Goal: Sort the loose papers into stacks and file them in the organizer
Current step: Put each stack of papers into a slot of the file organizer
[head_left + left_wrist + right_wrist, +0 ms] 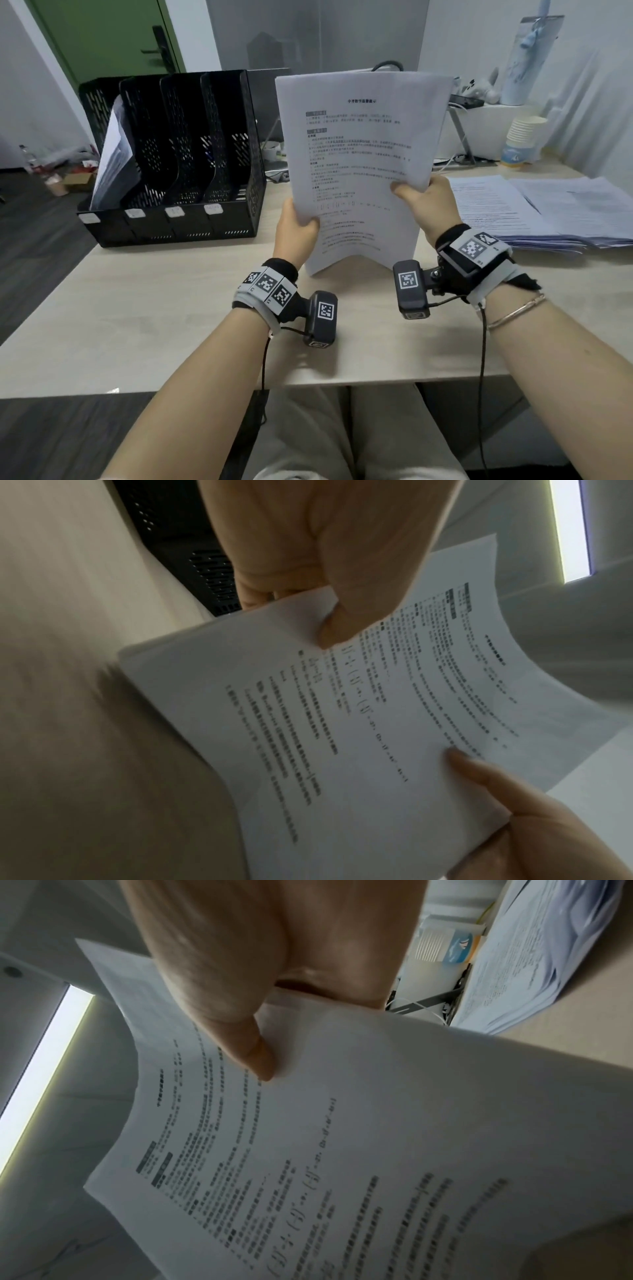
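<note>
I hold a thin stack of printed white papers (359,164) upright above the desk, its lower edge standing near the desk top. My left hand (297,229) pinches its left edge, thumb on the front. My right hand (423,198) pinches its right edge the same way. The left wrist view shows the papers (359,710) under my left thumb, and the right wrist view shows the papers (377,1137) under my right thumb. A black mesh organizer (178,164) with several slots stands at the left; its leftmost slot holds filed papers (111,161). More loose papers (548,209) lie spread at the right.
A stack of paper cups (522,140) and a tall patterned bottle (527,58) stand at the back right, with cables and a metal stand beside them. The wooden desk (154,308) runs to its front edge near my lap. A green door (102,34) is behind the organizer.
</note>
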{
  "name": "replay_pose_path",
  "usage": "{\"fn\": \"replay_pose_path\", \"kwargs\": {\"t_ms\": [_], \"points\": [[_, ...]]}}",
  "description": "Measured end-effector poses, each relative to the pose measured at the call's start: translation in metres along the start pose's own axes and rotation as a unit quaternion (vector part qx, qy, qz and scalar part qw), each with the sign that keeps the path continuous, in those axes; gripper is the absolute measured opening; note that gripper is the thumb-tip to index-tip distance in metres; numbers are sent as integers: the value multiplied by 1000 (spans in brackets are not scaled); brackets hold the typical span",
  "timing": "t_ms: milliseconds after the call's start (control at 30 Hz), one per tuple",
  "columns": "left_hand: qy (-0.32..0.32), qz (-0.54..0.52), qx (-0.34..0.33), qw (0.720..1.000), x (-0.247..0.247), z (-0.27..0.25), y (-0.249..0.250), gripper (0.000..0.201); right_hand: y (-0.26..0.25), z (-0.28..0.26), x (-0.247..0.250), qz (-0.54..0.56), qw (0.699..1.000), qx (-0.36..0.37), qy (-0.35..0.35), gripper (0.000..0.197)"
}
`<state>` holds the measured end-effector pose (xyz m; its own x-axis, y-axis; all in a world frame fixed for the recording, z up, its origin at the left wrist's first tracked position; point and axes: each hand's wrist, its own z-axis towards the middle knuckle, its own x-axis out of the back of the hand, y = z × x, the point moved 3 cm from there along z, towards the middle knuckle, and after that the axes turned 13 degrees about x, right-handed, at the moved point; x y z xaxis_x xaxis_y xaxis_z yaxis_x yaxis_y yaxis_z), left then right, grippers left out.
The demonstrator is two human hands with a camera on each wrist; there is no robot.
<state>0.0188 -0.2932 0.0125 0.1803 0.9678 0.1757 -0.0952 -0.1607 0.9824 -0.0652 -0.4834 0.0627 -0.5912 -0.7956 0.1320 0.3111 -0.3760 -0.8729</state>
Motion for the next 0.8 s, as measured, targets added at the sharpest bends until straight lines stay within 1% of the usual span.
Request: {"fn": "replay_pose_path", "kwargs": {"t_ms": [100, 200, 333, 433, 533, 567, 667, 733, 800], "points": [[1, -36, -20, 999, 6, 2, 10, 25, -1, 1, 1, 11, 1000, 3, 0, 15], [2, -45, -33, 998, 7, 2, 17, 18, 2, 1, -1, 22, 1000, -17, 2, 15], [6, -49, -19, 999, 5, 5, 17, 23, 2, 4, -2, 15, 999, -30, 4, 19], [6, -74, -41, 996, 9, 8, 25, 20, 2, 6, 2, 17, 1000, -26, -2, 19], [26, -86, -68, 994, 14, 14, 35, 16, 2, 6, 5, 13, 1000, -23, -13, 17], [24, -81, -72, 994, 14, 16, 38, 16, 2, 7, 5, 16, 999, -26, -14, 18], [-14, -85, -72, 994, 8, 18, 45, 22, -1, 11, 6, 8, 1000, -21, -11, 19], [7, -72, -90, 993, 9, 20, 54, 17, -7, 15, 5, 14, 1000, -1, -15, 16], [46, -39, -130, 990, 16, 23, 68, 9, -14, 18, 1, 33, 999, 25, -19, 19]]}}
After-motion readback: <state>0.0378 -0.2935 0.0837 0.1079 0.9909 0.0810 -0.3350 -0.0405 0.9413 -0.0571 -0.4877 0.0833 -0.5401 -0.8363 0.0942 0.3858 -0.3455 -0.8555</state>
